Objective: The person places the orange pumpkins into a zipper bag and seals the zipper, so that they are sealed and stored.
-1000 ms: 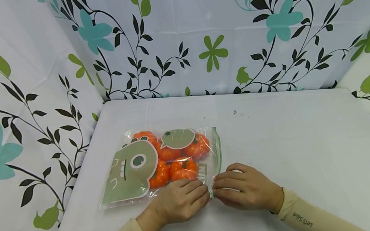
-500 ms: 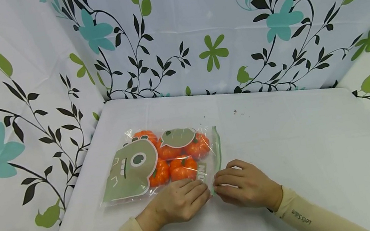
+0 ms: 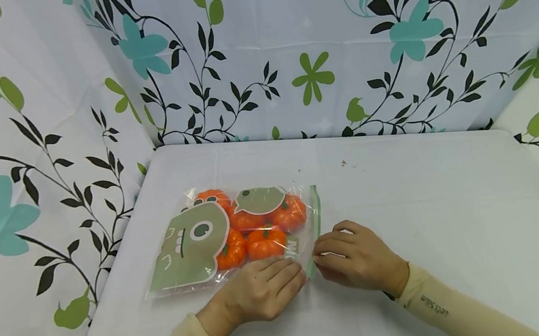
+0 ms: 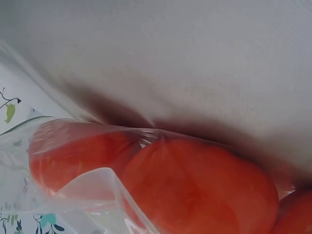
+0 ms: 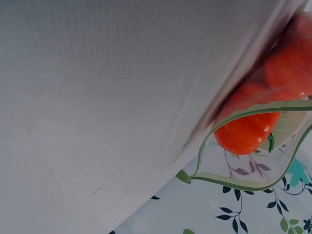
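A clear zip bag with a green dinosaur print lies on the table, holding several small orange pumpkins. Its green zip strip runs along the right end. My left hand grips the bag's near right corner; its fingertips are partly hidden. Just to its right, my right hand pinches the zip strip between thumb and fingers. From the right wrist, the bag's green-edged mouth gapes, with an orange pumpkin inside. Orange pumpkins press against the plastic in the left wrist view.
A white cloth covers the table. Patterned curtains with leaves and flowers hang behind it and at both sides. A few small dark specks mark the cloth beyond the bag.
My right hand has slid a little way up along the zip strip, away from my left hand. The left hand stays nearly still at the near corner, and the bag has barely shifted.
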Available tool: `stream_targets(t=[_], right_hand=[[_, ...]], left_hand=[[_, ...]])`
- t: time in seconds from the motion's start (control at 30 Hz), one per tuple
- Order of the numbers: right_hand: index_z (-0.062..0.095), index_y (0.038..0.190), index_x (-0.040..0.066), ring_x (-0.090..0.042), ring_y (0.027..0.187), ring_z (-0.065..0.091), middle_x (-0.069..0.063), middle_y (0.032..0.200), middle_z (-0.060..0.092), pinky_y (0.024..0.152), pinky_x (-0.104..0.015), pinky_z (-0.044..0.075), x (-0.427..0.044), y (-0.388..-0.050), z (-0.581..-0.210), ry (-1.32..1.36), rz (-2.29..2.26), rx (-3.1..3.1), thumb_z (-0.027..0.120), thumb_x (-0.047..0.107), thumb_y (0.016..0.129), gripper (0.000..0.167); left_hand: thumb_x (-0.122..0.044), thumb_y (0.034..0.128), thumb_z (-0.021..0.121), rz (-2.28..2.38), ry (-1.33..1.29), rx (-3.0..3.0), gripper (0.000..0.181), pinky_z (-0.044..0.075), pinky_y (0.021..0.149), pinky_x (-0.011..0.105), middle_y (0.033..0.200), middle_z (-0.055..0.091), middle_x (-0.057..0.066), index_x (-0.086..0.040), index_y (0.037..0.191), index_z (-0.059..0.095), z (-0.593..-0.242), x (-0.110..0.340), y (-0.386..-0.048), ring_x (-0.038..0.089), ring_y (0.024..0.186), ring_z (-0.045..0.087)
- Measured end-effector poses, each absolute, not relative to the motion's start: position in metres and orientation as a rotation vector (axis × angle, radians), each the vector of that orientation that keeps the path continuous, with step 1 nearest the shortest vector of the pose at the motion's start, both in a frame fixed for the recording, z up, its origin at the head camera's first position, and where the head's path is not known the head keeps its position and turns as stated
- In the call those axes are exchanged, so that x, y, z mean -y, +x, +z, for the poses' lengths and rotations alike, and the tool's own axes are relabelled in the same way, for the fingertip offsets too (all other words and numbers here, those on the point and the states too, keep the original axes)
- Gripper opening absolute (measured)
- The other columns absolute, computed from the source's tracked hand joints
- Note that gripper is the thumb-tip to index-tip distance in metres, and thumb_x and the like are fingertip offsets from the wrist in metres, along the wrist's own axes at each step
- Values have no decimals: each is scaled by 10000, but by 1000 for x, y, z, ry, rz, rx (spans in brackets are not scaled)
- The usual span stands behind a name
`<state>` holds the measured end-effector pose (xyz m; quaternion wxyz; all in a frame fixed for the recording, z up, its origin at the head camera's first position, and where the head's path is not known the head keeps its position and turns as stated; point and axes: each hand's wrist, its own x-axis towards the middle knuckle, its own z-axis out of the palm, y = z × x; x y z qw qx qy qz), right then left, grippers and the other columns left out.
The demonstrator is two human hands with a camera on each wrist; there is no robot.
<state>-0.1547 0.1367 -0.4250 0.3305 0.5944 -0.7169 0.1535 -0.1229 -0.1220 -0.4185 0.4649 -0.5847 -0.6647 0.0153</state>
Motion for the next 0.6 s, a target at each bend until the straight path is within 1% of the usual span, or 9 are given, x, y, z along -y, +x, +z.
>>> stream_targets(t=[0.07, 0.17, 0.23, 0.37, 0.6], right_hand=[[735, 936, 81, -188, 884, 709, -27, 978, 735, 766, -386, 559, -137, -158, -426, 1537, 397, 1904, 720, 121, 835, 110], [742, 918, 85, -178, 852, 709, -18, 951, 736, 759, -376, 557, -137, -164, -427, 1496, 380, 1964, 804, 97, 741, 188], [743, 897, 90, -167, 836, 707, -11, 932, 736, 758, -367, 553, -138, -169, -428, 1464, 371, 2013, 834, 95, 712, 206], [754, 868, 85, -153, 809, 707, -7, 904, 738, 747, -354, 553, -138, -179, -433, 1419, 360, 2062, 846, 96, 706, 187], [767, 873, 89, -158, 821, 711, 0, 901, 740, 740, -353, 551, -140, -199, -439, 1381, 342, 2110, 863, 104, 711, 189]], left_hand=[[-128, 1026, 491, 40, -1424, 1623, 266, 582, 823, 296, 973, 763, 48, -71, 1011, 750, -417, 123, -124, 168, 877, 739], [-121, 1027, 488, 35, -1412, 1609, 267, 580, 827, 296, 973, 763, 49, -73, 1009, 750, -416, 123, -126, 170, 878, 740], [-120, 1028, 488, 32, -1405, 1601, 267, 580, 827, 295, 971, 765, 48, -76, 1004, 750, -416, 124, -127, 168, 876, 741], [-114, 1026, 483, 24, -1400, 1591, 275, 580, 826, 295, 968, 765, 47, -79, 995, 754, -417, 125, -127, 165, 878, 742], [-116, 1025, 486, 13, -1397, 1589, 272, 580, 830, 299, 970, 765, 50, -76, 996, 753, -416, 126, -127, 168, 884, 742]])
